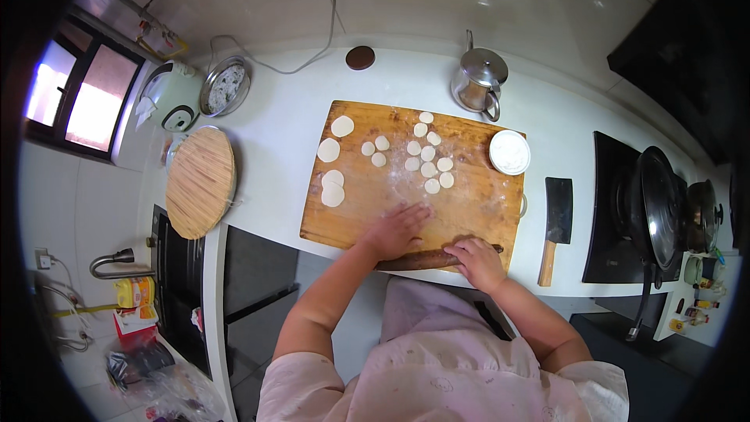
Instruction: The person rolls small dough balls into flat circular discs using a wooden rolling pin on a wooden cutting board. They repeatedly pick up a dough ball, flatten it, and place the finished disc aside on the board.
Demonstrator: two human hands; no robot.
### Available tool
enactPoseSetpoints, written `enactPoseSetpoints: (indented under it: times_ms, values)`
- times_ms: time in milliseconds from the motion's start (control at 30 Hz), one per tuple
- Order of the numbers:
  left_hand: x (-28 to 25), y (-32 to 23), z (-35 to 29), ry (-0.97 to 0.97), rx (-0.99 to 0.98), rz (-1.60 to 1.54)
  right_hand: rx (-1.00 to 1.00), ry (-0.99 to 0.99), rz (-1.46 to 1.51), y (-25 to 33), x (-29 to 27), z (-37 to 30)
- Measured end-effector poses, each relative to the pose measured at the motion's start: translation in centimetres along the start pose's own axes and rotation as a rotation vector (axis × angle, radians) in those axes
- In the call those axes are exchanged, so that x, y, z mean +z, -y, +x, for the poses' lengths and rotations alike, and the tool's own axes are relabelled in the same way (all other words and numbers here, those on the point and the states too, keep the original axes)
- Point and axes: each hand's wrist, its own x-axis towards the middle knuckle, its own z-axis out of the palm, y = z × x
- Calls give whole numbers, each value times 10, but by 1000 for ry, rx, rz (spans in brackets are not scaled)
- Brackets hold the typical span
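A floured wooden cutting board (391, 121) lies on the counter before me. My left hand (397, 230) rests on it, palm down with fingers stretched out; whether anything is beneath the palm is hidden. A dark wooden rolling pin (422, 260) lies along the board's near edge, and my right hand (478, 261) is closed over its right part. Beyond my hands are several small dough discs (428, 154). Larger, thinner dough wrappers (329, 150) lie down the board's left side, two of them overlapping (333, 189). A white bowl of flour (509, 152) stands at the right.
Right of the board lies a cleaver (558, 211), then a stove with a black wok (660, 203). A metal pot (480, 78) and a brown round lid (360, 58) stand behind. To the left are a round straw-coloured lid (201, 182), a metal bowl (225, 87) and a rice cooker (173, 98).
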Motion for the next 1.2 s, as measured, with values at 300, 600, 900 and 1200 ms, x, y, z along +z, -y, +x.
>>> enactPoseSetpoints:
  times_ms: [300, 600, 900, 1200]
  values:
    - [6, -24, -34, -369, -186, -184, 17, -68, -85, -18, -19, 21]
    - [25, -21, -33, -465, -433, -71, -14, -57, -244, -14, -20, 73]
    - [6, -4, -8, -474, -476, -34, 121, -66, -336, -29, -12, 93]
    - [13, 19, -2, -526, -531, -18, 94, -91, -349, -32, -11, 125]
